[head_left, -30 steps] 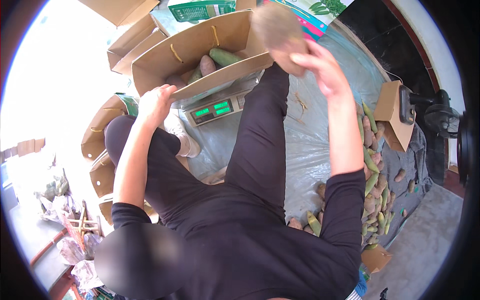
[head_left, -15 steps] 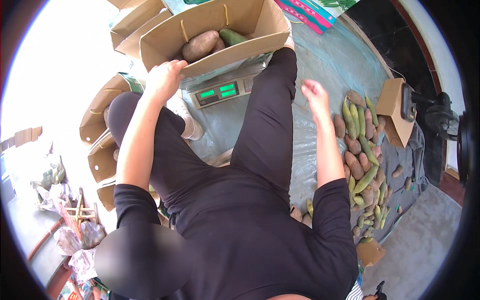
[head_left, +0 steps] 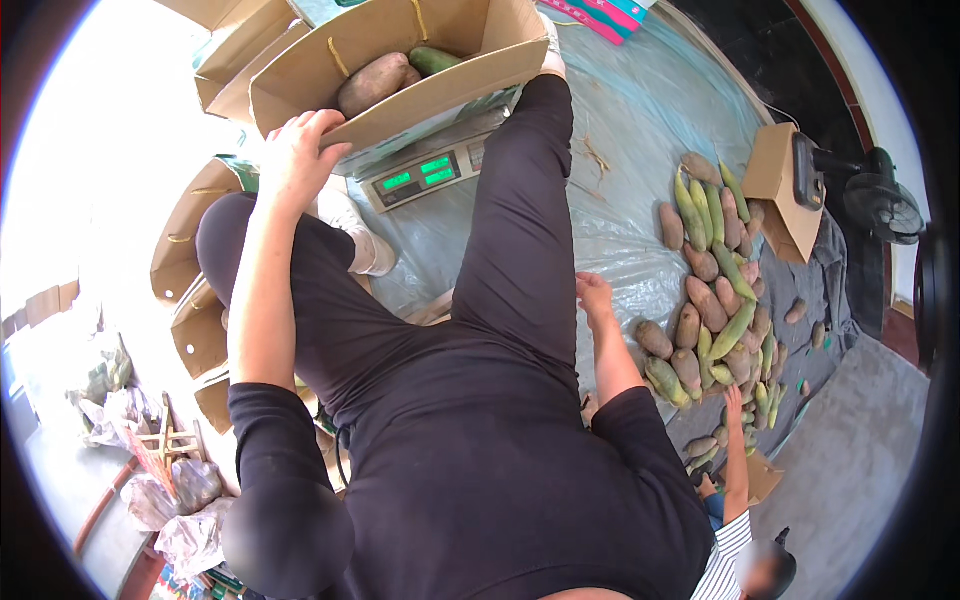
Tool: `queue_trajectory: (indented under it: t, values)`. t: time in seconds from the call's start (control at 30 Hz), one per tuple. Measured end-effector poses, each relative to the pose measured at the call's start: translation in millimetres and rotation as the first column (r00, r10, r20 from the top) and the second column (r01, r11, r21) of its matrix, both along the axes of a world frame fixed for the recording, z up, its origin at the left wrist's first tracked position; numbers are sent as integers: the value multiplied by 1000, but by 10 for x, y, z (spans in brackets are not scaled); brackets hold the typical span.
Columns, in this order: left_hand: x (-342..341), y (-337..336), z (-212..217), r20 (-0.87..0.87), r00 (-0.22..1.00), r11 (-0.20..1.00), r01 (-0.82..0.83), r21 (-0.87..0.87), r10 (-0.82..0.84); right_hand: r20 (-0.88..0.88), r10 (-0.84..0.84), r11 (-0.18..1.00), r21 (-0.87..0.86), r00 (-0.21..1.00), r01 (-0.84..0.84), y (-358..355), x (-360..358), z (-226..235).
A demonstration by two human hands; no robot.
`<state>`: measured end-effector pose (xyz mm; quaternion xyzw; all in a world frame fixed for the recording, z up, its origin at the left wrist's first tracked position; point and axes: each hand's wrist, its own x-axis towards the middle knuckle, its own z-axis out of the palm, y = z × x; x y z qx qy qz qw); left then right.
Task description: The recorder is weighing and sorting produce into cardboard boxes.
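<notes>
My left hand (head_left: 296, 160) grips the near left corner of an open cardboard box (head_left: 430, 92), its fingers over the rim. Inside lie large brown oblong vegetables (head_left: 373, 84) and a green one (head_left: 432, 61); yellow cord handles hang on the inner wall. The box rests on a digital scale (head_left: 424, 175) with lit green displays. My right hand (head_left: 595, 297) is beside my right thigh, over the plastic sheet (head_left: 540, 245). Its fingers look loosely bent and apart, with nothing visible in them. Nearest to it is a pile of brown and green vegetables (head_left: 705, 300).
A co-worker's hand (head_left: 733, 400) reaches into the pile from the lower right. A black fan (head_left: 880, 205) stands by an open carton (head_left: 780, 195) at the right. More cardboard boxes (head_left: 200, 225) line my left side. Dry scraps (head_left: 596, 155) lie on the sheet.
My right hand has drawn back toward my body, beside my thigh. The left hand stays on the box rim. The co-worker's arm has come into view at lower right. The whole view has shifted slightly.
</notes>
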<state>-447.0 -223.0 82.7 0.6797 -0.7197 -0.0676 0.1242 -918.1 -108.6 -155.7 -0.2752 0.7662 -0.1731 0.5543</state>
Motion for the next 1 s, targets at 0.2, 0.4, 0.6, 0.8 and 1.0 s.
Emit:
queue_trajectory:
  t: [0.2,0.4,0.6,0.8,1.0]
  values:
    - [45,22,-50,-37,999,997,0,-72,-2,-35,-9,1000,12,999,10,58,18,-13]
    - [-29,-42,-26,-90,994,992,54,-111,-64,-36,64,997,41,997,-62,74,-130,-196]
    - [14,-42,-35,-75,997,997,20,-76,-26,-87,20,1000,-1,996,-20,97,-230,-500]
    - [-66,-107,-98,-61,995,996,73,-56,-76,-324,-23,988,-152,946,-28,82,-651,-734]
    - [-130,-117,-105,84,996,999,44,-30,-41,-626,89,986,-54,774,-157,-494,-1365,-543]
